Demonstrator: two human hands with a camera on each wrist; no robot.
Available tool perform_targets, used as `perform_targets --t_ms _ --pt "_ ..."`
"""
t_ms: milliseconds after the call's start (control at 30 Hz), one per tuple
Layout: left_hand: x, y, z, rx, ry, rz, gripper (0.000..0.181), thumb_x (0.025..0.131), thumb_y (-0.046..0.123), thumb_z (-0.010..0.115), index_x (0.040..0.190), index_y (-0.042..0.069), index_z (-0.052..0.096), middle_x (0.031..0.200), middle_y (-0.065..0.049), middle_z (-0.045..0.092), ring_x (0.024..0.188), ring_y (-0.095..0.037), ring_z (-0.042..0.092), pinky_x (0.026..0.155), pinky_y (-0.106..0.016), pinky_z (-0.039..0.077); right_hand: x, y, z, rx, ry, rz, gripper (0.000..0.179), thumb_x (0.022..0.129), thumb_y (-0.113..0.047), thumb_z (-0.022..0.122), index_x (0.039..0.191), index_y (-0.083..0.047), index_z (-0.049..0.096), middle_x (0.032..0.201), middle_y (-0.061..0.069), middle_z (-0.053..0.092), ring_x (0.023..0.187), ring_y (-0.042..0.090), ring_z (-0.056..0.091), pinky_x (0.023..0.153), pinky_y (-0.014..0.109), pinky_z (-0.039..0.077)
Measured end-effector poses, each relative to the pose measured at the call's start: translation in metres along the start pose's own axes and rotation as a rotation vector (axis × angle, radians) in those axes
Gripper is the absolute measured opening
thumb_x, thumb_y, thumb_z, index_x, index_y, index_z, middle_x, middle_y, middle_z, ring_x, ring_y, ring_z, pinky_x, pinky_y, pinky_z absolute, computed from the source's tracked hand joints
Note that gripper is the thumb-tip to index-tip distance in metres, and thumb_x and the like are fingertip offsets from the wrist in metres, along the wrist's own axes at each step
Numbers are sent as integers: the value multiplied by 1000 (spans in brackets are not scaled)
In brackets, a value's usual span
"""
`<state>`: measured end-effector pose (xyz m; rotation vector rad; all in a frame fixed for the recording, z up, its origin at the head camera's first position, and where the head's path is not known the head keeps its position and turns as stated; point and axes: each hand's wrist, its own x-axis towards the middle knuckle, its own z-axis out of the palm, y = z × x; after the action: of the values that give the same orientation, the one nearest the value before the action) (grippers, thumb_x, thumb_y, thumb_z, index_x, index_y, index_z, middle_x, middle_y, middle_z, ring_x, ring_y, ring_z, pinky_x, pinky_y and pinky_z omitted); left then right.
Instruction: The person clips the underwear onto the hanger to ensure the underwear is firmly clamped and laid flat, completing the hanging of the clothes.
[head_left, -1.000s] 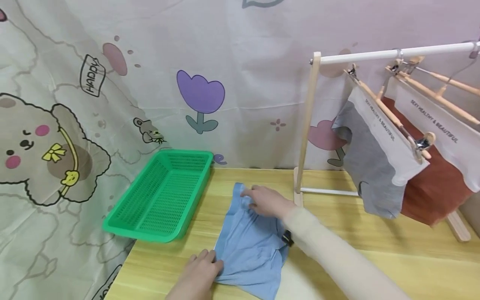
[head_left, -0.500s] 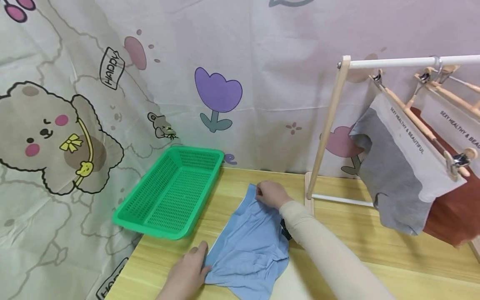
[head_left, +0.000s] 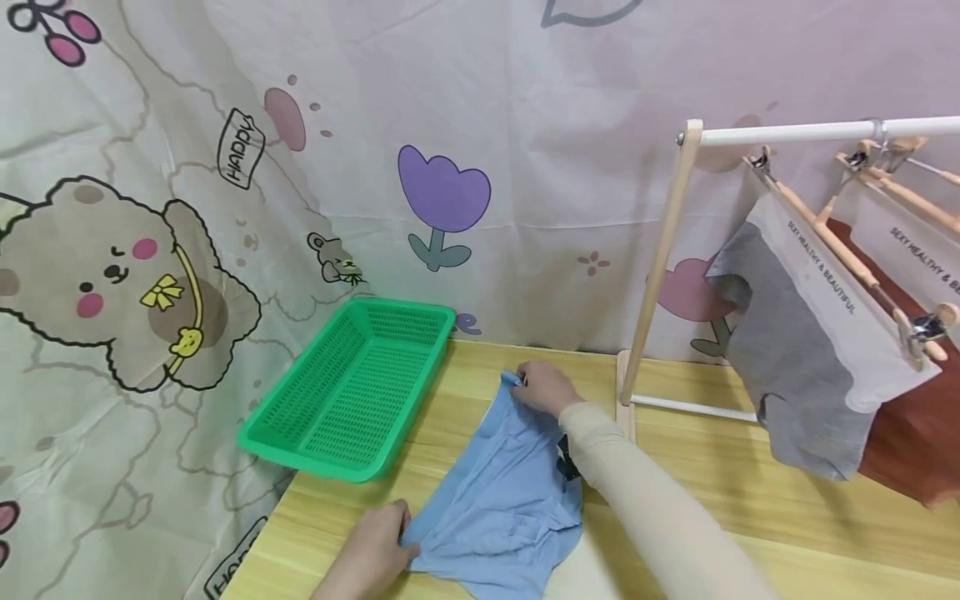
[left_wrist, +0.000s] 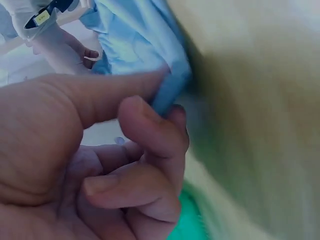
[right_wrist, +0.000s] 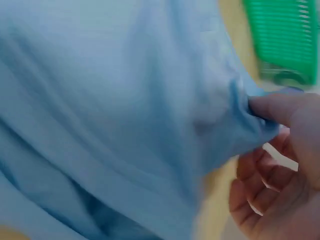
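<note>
A pair of light blue underpants [head_left: 502, 517] lies wrinkled on the wooden table, its waistband edge stretched slantwise between both hands. At the near left corner of the waistband, the left hand [head_left: 371, 550] pinches the cloth between thumb and index finger, as the left wrist view shows with the blue fabric [left_wrist: 145, 35]. The right hand [head_left: 546, 390] grips the far corner. In the right wrist view the thumb of this hand [right_wrist: 280, 175] presses the bunched cloth [right_wrist: 150, 100] against its curled fingers. Part of the garment's right side is hidden under the right forearm.
An openwork green plastic basket [head_left: 352, 392] stands behind the left hand. On the right is a rack with a white rail [head_left: 810, 132] and wooden post [head_left: 663, 258]. Grey underpants [head_left: 787, 350] and rust-red ones [head_left: 911, 433] hang there from clip hangers. A printed curtain backs the table.
Both hands have gone from touching the blue underpants to pinching the waistband's two corners. The waistband edge is now lifted and drawn tauter. The head view has shifted, moving the scene across the frame.
</note>
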<state>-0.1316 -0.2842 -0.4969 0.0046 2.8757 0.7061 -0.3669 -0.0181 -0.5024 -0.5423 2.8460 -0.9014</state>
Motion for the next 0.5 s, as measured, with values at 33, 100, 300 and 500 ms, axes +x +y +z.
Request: perform_targets --t_ms 33,100,300,500 --pt "3 5 -1 11 21 17 34 81 4 88 80 12 54 70 1 52 65 -15 50 56 -27 41 -3 -1 -9 50 24 -7 14 98 -18 74 90 -9 66 80 3 60 70 17 53 62 31 42" --pt "12 18 -7 61 75 70 31 79 -2 85 80 11 57 69 0 55 63 -15 53 53 -28 43 -14 -6 -33 141 89 -44 12 98 -16 71 91 -9 64 81 3 59 71 17 54 63 29 42" --pt "62 84 -43 222 350 272 21 76 -11 78 78 7 69 69 -7 68 60 -24 66 50 -36 52 -77 -28 -115 311 405 -203 7 96 -5 73 103 -5 70 91 10 76 77 17 65 69 26 53" --pt "154 141 -90 49 460 431 12 91 -7 74 96 2 78 97 -16 79 86 -33 77 77 -44 65 -150 -30 -168 175 944 -444 20 90 11 66 104 -1 73 91 11 77 74 7 60 73 10 45"
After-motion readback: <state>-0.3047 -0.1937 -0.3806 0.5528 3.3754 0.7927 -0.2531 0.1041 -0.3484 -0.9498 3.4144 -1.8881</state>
